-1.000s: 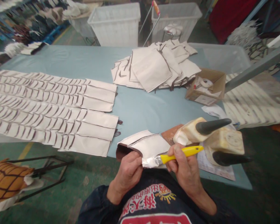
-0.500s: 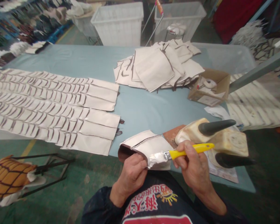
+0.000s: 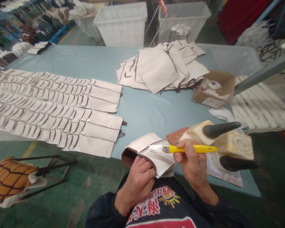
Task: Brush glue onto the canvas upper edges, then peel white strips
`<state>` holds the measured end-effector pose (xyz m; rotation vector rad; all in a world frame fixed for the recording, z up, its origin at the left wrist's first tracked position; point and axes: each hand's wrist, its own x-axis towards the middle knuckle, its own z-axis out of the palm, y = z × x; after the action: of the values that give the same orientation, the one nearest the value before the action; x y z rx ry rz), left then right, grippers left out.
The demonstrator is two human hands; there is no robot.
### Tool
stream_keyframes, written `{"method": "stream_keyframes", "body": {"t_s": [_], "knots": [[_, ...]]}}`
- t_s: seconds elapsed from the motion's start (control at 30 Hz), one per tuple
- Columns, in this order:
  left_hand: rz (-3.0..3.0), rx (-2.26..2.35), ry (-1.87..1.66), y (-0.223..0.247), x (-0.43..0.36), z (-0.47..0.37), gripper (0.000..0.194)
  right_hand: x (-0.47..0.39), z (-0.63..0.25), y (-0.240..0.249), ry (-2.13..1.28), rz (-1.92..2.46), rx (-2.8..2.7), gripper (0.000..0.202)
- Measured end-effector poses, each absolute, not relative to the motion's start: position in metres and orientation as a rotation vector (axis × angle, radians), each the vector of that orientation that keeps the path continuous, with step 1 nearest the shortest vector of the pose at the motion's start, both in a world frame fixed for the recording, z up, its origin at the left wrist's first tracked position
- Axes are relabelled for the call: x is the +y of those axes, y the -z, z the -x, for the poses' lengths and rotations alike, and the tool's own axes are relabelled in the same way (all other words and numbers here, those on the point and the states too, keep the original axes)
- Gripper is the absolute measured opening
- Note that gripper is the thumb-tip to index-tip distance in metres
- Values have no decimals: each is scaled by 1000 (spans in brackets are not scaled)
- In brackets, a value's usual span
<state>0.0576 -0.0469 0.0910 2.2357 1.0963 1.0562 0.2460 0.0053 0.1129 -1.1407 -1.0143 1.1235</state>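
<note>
Head view, brush and piece: the flat brush with a yellow handle and white-coated bristles [image 3: 193, 148] lies crosswise, bristles leftward, over the cream-coloured, dark-edged folded piece [image 3: 161, 161].
Direction from the right grip: the piece lies to the left, its upper face under the bristles, by the dark seam line [image 3: 146, 148].
Right hand [image 3: 192, 161]: fingers and thumb closed around the brush handle, whose yellow end sticks out to the right.
Left hand [image 3: 141, 175]: nearer to the piece, pinching it by the near rim of its brown-lined opening [image 3: 128, 156].
Piece's place: at the near edge of the pale blue table [image 3: 152, 109], in front of the dark printed apron [image 3: 166, 196], its opening facing left.
Right of the piece: a yellowed, cream-coloured container with a black tapered part [image 3: 239, 145], just beyond the right hand.
Hidden: the left fingertips inside the opening, and the piece's underside.
Hard to make out: where the white coating ends against the cream surface, and how firmly the bristles press.
Cut off: the long overlapping rows of cream panels [image 3: 95, 133], at the left border.
</note>
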Motion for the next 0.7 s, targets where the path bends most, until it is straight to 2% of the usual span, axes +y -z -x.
{"method": "stream_keyframes", "body": {"t_s": [0.23,0.7], "knots": [[-2219,1007,-1070,-89,-50,-61,27,4,-241,-117,-1180,1062,-1132,34],[-2233,951,-1081,-90,-55,-64,28,14,-228,-110,-1254,1216,-1183,41]]}}
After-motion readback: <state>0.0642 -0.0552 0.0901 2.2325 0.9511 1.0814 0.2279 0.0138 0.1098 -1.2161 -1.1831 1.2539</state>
